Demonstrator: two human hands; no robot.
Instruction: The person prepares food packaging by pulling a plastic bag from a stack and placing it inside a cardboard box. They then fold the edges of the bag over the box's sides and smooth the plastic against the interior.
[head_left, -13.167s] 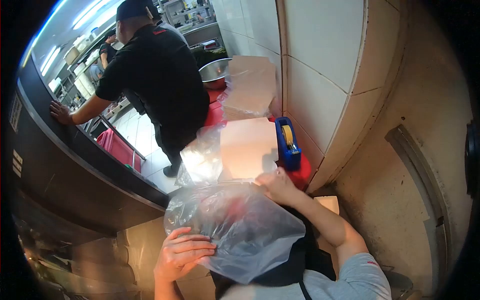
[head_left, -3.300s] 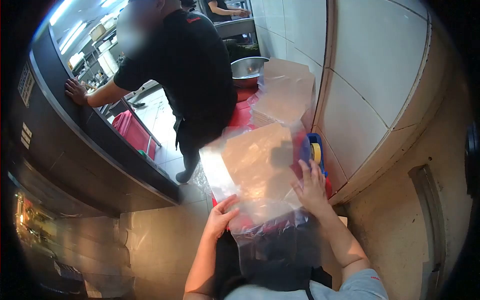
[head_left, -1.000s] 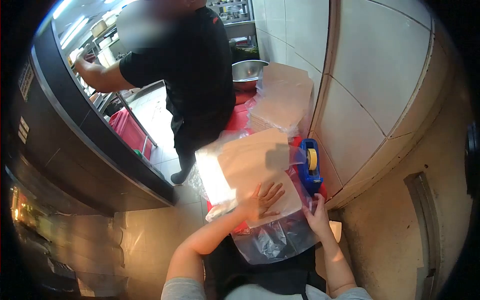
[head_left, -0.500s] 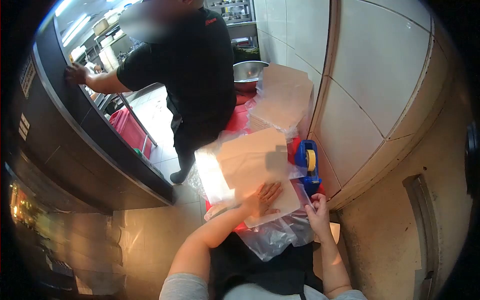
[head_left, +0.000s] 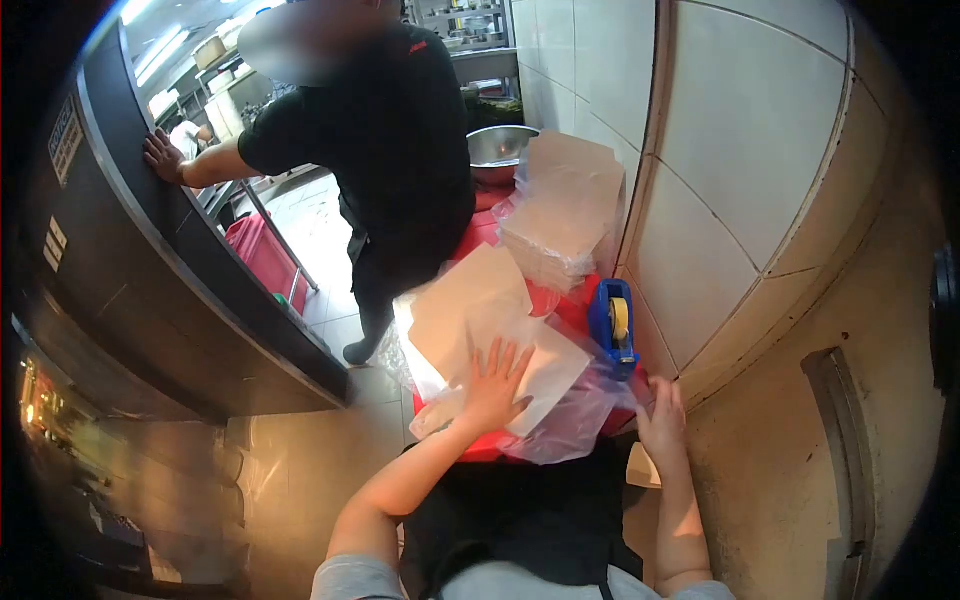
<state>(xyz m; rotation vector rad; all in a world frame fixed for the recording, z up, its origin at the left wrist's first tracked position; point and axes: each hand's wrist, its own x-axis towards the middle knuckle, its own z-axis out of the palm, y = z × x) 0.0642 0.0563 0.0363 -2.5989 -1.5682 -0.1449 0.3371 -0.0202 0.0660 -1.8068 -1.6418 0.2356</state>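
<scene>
My left hand point(head_left: 493, 388) lies flat with spread fingers on a light brown paper sheet point(head_left: 558, 372). Under and beside it is another brown sheet point(head_left: 470, 300), at an angle to the first. A clear plastic bag point(head_left: 570, 425) sits crumpled around the sheet's near edge and stretches toward the right. At that end, my right hand point(head_left: 662, 420) pinches the edge of the plastic, its fingertips partly blurred. All of this rests on a red surface point(head_left: 490, 447) in front of my body.
A blue tape dispenser point(head_left: 613, 330) stands at the right by the tiled wall point(head_left: 715, 210). Behind are a plastic-wrapped stack of brown sheets point(head_left: 565, 205) and a metal bowl point(head_left: 498, 147). A person in black point(head_left: 390, 150) stands ahead, one hand on the dark partition point(head_left: 200, 260).
My right hand has moved right, drawing the plastic with it. My left hand has shifted left and up, its fingers now wider apart. The top sheet has turned, showing more of the other sheet.
</scene>
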